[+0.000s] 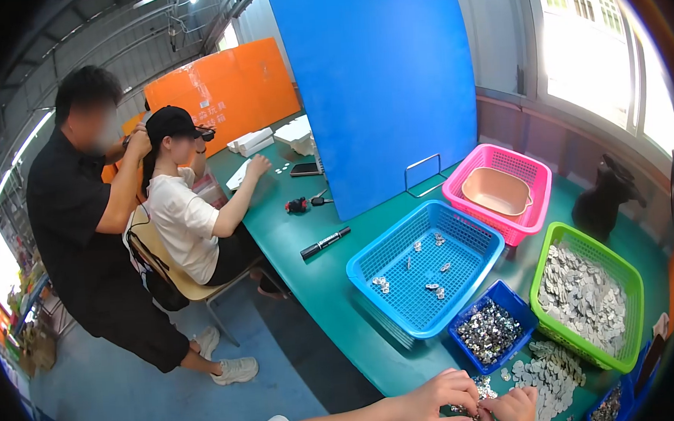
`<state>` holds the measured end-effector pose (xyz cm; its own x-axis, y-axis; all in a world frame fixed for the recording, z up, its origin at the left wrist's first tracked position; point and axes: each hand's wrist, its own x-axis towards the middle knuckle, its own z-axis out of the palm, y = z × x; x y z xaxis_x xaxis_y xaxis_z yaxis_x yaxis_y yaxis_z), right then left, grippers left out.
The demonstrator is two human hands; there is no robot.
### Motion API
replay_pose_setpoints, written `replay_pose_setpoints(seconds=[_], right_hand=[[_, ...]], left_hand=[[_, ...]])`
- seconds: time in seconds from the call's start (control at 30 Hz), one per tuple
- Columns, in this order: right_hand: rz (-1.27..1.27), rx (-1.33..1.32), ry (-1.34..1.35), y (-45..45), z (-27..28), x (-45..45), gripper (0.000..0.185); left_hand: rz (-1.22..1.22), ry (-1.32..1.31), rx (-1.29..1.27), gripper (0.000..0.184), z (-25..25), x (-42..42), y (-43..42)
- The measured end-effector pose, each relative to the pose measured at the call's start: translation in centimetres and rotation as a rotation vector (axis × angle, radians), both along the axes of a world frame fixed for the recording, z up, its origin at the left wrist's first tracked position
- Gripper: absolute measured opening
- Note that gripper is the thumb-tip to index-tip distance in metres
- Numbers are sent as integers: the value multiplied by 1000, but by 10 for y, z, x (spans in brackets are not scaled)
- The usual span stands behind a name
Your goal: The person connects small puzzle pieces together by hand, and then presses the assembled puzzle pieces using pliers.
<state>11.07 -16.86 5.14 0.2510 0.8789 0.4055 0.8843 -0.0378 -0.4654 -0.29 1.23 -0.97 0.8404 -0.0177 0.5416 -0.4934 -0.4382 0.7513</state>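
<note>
At the lower edge of the table my left hand (pixel 437 403) is closed, its thumb and fingers pinched together. My right hand (pixel 515 409) meets it from the right, also closed in a pinch. Whatever sits between the fingertips is too small and covered to make out. Small shiny pieces (pixel 484 387) lie just behind the fingers. Right of them spreads a loose pile of flat grey pieces (pixel 553 378). A small dark blue bin (pixel 459 332) full of shiny metallic pieces stands just beyond my hands. The green basket (pixel 540 310) behind the pile holds many more flat grey pieces.
A blue basket (pixel 364 285) holds several small clear-looking pieces. Behind it are a pink basket (pixel 538 192) with a tan bowl (pixel 497 189), and a tall blue board (pixel 384 86). A black marker (pixel 325 243) lies left. Two people (pixel 85 201) are across the table's left side.
</note>
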Motion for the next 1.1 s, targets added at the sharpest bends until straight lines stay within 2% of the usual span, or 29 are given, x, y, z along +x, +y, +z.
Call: replay_pose_setpoints(seconds=[0.17, 0.63, 1.1], right_hand=[[6, 15, 3, 1, 3, 0, 4], [-114, 4, -61, -7, -1, 12, 5], [-127, 10, -121, -9, 1, 11, 9]], left_hand=[[-8, -3, -15, 15, -1, 1, -1], [19, -46, -42, 11, -1, -1, -1], [33, -81, -23, 10, -10, 1, 0]])
